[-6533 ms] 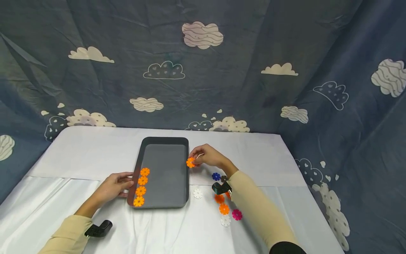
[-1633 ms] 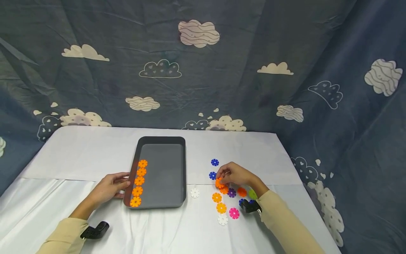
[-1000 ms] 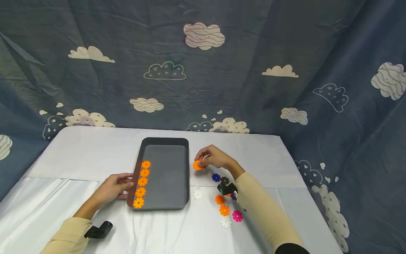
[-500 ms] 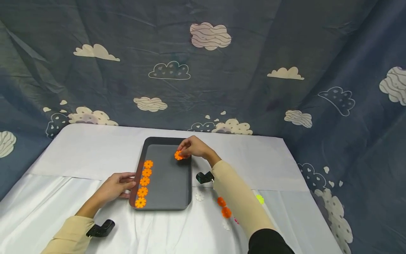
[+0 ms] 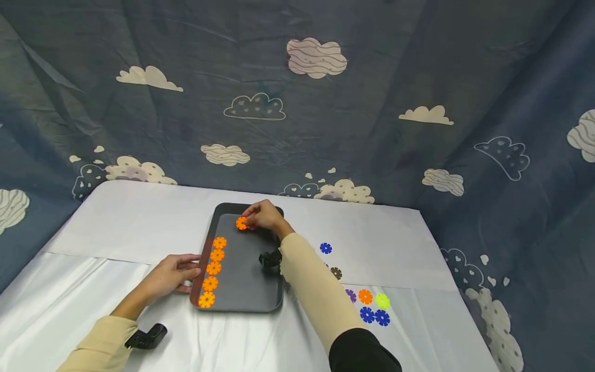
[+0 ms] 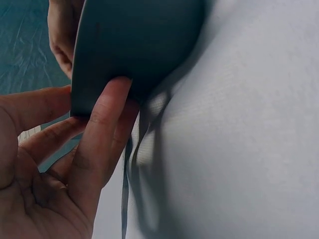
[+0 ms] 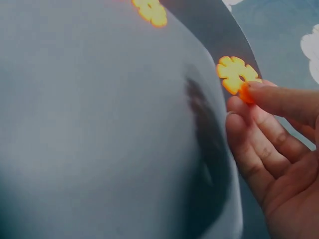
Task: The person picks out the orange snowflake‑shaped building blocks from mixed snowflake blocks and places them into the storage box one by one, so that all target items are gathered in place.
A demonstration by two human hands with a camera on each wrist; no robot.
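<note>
An orange flower-shaped disc [image 5: 241,223] is pinched between the thumb and fingertips of my right hand [image 5: 264,214], over the far part of the dark grey tray [image 5: 237,284]. The right wrist view shows this disc [image 7: 233,74] near the tray's edge, with the thumb over part of it. Along the tray's left side lies a column of several orange discs [image 5: 214,268]. My left hand [image 5: 172,276] holds the tray's left rim. In the left wrist view its fingers [image 6: 99,119] lie on both sides of the tray wall [image 6: 134,45].
Right of the tray, loose discs lie on the white cloth: blue [image 5: 326,248], brown [image 5: 336,273], orange [image 5: 365,296], yellow-green [image 5: 382,301], purple [image 5: 350,295] and dark blue [image 5: 367,314]. The right sleeve [image 5: 316,284] hides part of that area. A cloud-patterned curtain [image 5: 362,124] hangs behind.
My right hand has picked an orange disc from the pile and carried it left over the tray. The column has gained one disc since the oldest frame. My left hand stays at the rim.
</note>
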